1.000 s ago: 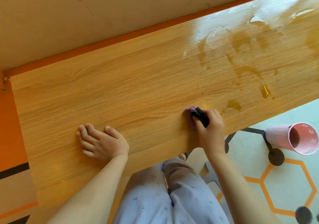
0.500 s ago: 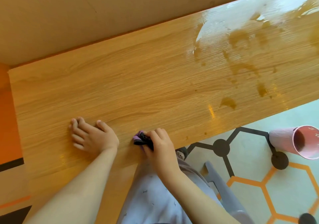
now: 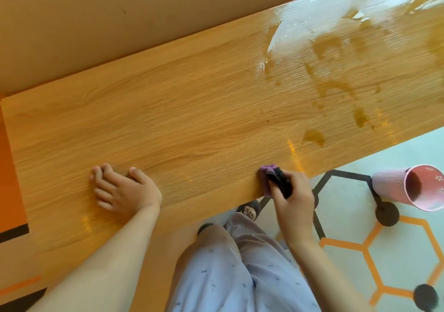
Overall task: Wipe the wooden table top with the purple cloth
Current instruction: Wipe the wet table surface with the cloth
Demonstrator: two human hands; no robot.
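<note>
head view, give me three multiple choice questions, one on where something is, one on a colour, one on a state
1. Where is the pink cup?
A on the table top
B on its side on the floor
C in a hand

2. What colour are the spill patches on the table top?
A brown
B blue
C green

3. How is the left hand?
A gripping the cup
B flat on the table top, holding nothing
C raised in the air

Answers:
1. B, it lies beyond the table's edge.
2. A, brown stains mark the right part.
3. B, its fingers lie on the wood, while the right hand grips the purple cloth.
</note>
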